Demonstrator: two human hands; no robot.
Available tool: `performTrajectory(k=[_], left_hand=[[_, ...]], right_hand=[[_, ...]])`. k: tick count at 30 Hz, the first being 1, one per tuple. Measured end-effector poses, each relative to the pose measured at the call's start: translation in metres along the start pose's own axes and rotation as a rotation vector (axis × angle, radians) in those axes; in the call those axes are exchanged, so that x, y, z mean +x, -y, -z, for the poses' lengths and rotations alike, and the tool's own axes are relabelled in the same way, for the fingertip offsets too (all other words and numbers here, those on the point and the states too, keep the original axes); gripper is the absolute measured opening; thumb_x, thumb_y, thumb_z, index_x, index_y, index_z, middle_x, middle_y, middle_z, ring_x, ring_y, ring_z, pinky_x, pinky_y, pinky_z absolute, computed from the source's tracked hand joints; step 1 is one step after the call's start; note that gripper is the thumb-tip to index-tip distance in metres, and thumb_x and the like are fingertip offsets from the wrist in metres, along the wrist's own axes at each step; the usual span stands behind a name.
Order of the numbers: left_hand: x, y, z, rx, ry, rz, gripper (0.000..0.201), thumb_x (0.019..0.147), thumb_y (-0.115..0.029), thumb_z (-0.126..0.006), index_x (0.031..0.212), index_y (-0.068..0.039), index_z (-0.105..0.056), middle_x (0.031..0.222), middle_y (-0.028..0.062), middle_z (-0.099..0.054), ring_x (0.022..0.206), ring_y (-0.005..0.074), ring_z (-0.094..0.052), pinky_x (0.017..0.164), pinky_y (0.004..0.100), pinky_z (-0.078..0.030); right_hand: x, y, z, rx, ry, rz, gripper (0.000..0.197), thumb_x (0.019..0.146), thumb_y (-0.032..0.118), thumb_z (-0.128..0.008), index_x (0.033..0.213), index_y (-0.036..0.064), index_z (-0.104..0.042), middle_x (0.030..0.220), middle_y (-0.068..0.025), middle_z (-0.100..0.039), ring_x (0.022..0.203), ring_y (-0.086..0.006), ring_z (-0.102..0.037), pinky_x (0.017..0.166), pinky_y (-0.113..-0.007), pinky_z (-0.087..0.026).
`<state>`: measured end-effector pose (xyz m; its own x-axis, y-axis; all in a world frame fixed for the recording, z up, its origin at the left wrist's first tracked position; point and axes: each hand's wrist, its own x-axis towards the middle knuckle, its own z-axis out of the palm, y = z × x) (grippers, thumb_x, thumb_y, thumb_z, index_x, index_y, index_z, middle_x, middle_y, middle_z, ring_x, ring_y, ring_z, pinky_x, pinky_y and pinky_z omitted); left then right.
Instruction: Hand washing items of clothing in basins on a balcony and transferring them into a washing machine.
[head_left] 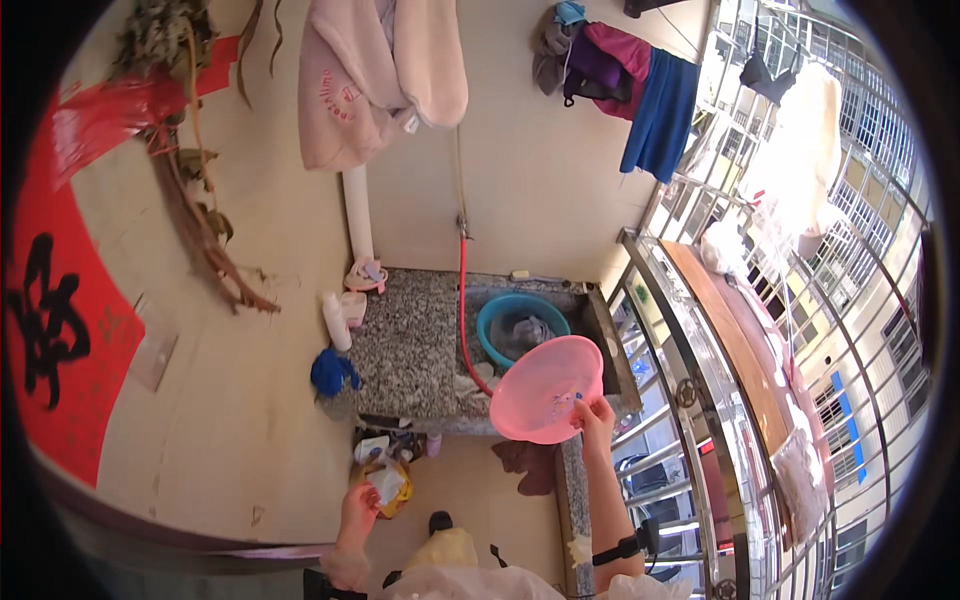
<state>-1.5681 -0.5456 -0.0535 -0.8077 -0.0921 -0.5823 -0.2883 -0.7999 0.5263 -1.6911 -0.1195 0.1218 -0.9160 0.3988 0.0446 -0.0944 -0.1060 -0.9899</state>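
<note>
My right hand [594, 418] grips the near right rim of a pink plastic basin [530, 400], thumb inside and fingers outside. The basin is tilted so its inside shows, with some small marks at the bottom. Behind it, in a stone sink [592, 318], a teal basin [487, 318] holds water and a grey cloth [530, 330]. The pink basin overlaps the teal one's near edge. A red hose [463, 300] runs down from the wall tap and passes behind the pink basin. Lower left, my left hand [362, 508] is raised with loosely bent fingers, holding nothing.
Left of the sink is a speckled stone counter [410, 340] with a white bottle [336, 320] and a blue bundle [333, 372] beside it. A yellow bag [400, 492] lies on the floor. A metal railing [690, 400] lines the right. Pink towels [345, 90] and clothes [655, 115] hang above.
</note>
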Motion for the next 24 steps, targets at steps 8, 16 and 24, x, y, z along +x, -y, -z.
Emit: performTrajectory(k=[8,16,24], left_hand=[[0.077,-0.029,-0.082,0.024,0.016,-0.001,0.006,0.084,-0.012,-0.056,0.090,-0.011,-0.059,0.075,0.0026,-0.061,0.069,0.0150,-0.058,0.056,0.0263,-0.043],[0.105,-0.021,-0.081,0.035,-0.060,0.016,0.008,0.085,-0.012,-0.057,0.092,-0.010,-0.059,0.073,0.0010,-0.058,0.066,0.0122,-0.057,0.053,0.0251,-0.041],[0.124,-0.015,-0.053,-0.065,-0.245,-0.022,0.008,0.081,-0.015,-0.061,0.089,-0.013,-0.060,0.068,-0.0016,-0.058,0.060,0.0105,-0.054,0.048,0.0235,-0.037]], right_hand=[[0.122,-0.037,-0.093,-0.665,0.120,0.286,0.014,0.074,0.008,-0.066,0.071,0.0023,-0.054,0.056,-0.0047,-0.055,0.052,-0.0125,-0.054,0.050,-0.028,-0.041],[0.146,-0.032,-0.126,-0.908,0.271,0.503,0.009,0.071,0.006,-0.062,0.072,0.0055,-0.054,0.063,-0.0142,-0.056,0.066,-0.0365,-0.058,0.059,-0.044,-0.043],[0.264,0.032,-0.046,-0.362,-0.212,0.484,0.018,0.079,0.012,-0.068,0.074,0.0051,-0.052,0.059,-0.0049,-0.051,0.054,-0.0155,-0.051,0.052,-0.030,-0.040]])
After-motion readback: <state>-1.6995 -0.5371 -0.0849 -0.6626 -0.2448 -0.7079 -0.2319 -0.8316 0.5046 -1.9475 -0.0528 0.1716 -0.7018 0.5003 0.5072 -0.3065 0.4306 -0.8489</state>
